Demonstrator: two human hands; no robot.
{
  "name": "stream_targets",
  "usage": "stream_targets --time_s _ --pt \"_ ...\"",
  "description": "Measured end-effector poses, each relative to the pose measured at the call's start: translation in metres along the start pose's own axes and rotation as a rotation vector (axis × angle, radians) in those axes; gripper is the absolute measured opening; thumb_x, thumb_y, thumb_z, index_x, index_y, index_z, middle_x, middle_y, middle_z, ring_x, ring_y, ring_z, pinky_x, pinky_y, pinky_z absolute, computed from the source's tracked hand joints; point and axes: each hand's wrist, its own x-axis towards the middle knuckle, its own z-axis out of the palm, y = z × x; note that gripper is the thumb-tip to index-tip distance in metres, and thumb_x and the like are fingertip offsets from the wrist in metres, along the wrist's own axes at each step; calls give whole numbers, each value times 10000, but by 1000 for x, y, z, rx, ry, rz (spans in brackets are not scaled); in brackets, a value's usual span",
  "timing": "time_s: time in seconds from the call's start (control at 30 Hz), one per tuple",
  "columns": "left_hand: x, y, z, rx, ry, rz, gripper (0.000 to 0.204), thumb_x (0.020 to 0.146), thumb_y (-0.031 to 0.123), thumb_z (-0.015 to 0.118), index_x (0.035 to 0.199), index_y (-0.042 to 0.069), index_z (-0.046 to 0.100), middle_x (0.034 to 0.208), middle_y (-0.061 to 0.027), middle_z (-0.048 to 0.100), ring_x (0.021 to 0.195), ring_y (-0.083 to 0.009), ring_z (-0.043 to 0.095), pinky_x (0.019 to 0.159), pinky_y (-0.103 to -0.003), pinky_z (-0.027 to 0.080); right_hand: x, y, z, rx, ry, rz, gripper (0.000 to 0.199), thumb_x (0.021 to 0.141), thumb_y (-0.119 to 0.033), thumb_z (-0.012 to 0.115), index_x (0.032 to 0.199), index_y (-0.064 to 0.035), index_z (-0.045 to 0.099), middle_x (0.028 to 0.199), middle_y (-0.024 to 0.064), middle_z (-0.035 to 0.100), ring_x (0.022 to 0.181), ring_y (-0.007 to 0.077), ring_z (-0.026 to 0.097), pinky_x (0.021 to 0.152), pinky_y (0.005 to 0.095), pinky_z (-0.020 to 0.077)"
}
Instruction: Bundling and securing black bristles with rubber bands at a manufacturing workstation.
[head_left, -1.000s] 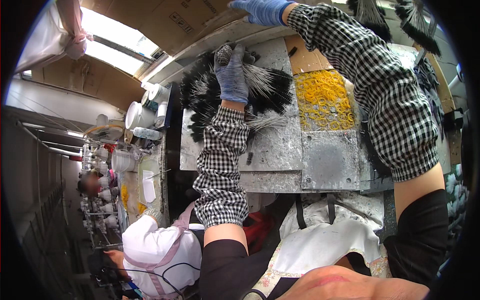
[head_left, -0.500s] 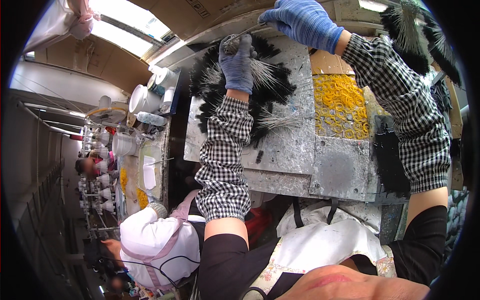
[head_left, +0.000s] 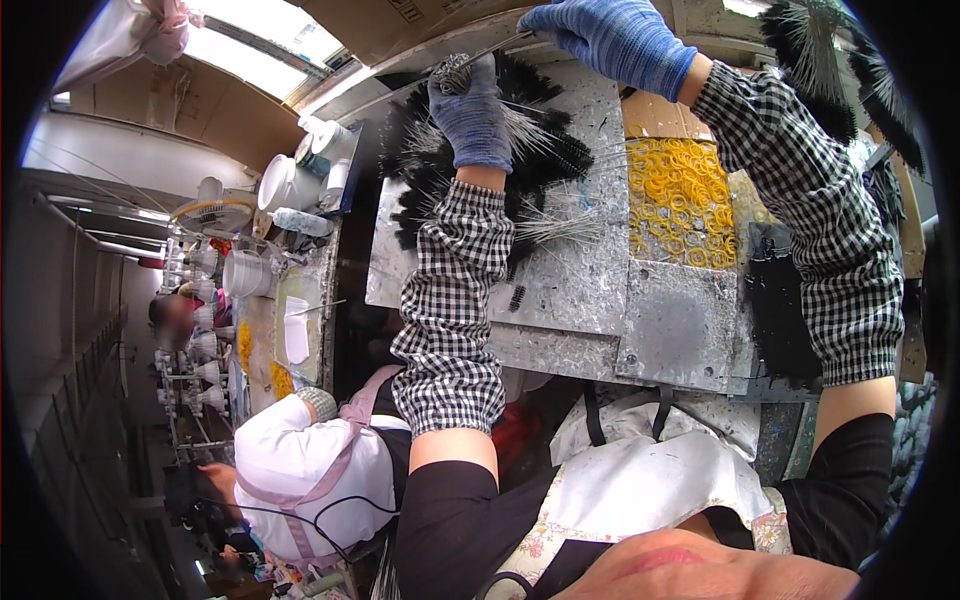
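My left hand (head_left: 475, 122), in a blue knitted glove, is closed around a bundle of thin metal wire stems, their looped ends (head_left: 452, 75) showing at the top of the fist. My right hand (head_left: 625, 45), gloved alike, is up and to the right, its fingertips pinched on one slim wire stem (head_left: 490, 48) that runs across above the left fist. Around and beneath the left hand lies a pile of black-bristled wire brushes (head_left: 545, 165), their pale stems fanning out. The bristled end of the pinched stem is hard to make out.
Yellow rings (head_left: 682, 200) fill a shallow area right of the metal work plate (head_left: 560, 300). A black-stained patch (head_left: 780, 310) lies beyond them. More black brushes (head_left: 815, 70) hang top right. A co-worker (head_left: 315, 470) sits left, near white tubs (head_left: 288, 184) on another table.
My left fist has tilted, so the looped wire ends show more. The pinched stem reaches farther left past the fist. My right hand stays pinched near the same place; the view has shifted slightly.
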Motion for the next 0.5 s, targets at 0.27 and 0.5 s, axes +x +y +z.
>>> stream_targets --time_s 0.27,0.5 --pt "-30 12 19 534 31 266 625 961 296 728 1333 -33 349 1127 -163 649 958 -241 662 862 -385 560 6 -8 -11 0 -60 14 162 893 -304 701 1019 -213 745 865 84 702 845 318 699 758 462 521" --pt "-5 -20 49 214 -313 236 409 917 215 798 1214 0 618 1097 -74 694 954 -141 641 854 -332 541 -6 12 7 15 -2 97 317 914 -208 736 1207 -108 667 926 59 728 861 241 732 809 377 582"
